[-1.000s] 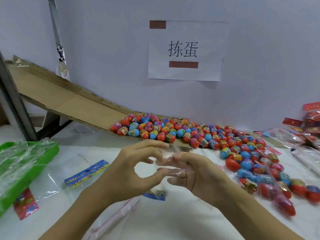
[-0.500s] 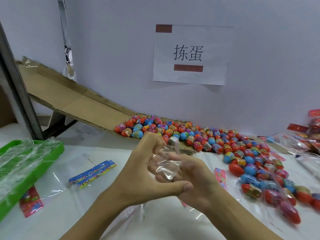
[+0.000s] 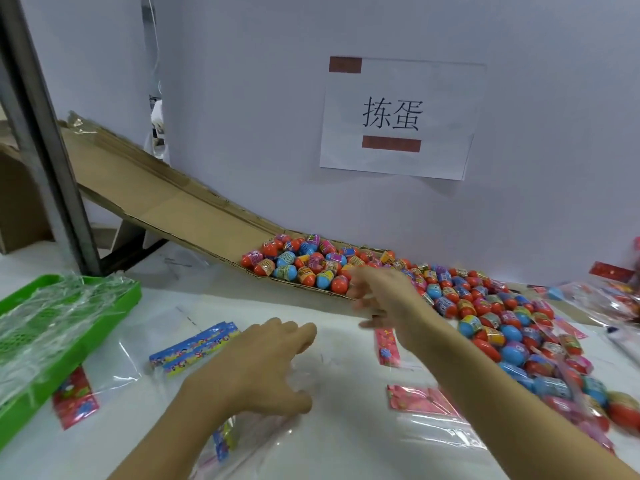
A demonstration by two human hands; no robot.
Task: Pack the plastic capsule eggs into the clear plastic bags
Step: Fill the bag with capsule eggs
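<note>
Moved apart since half a second ago: right hand (image 3: 384, 299), blurred, now stretched to the capsule eggs (image 3: 408, 282) at the foot of the cardboard ramp (image 3: 180, 209), fingers loosely curled, grasp on an egg impossible to tell. Left hand (image 3: 263, 365) lowered onto the clear plastic bag (image 3: 277, 420) on the white table (image 3: 242, 299), fingers bent over the film, seemingly holding it. Near the ramp's left side, green tray (image 3: 104, 327) with crumpled plastic; above the eggs, paper sign (image 3: 398, 116).
</note>
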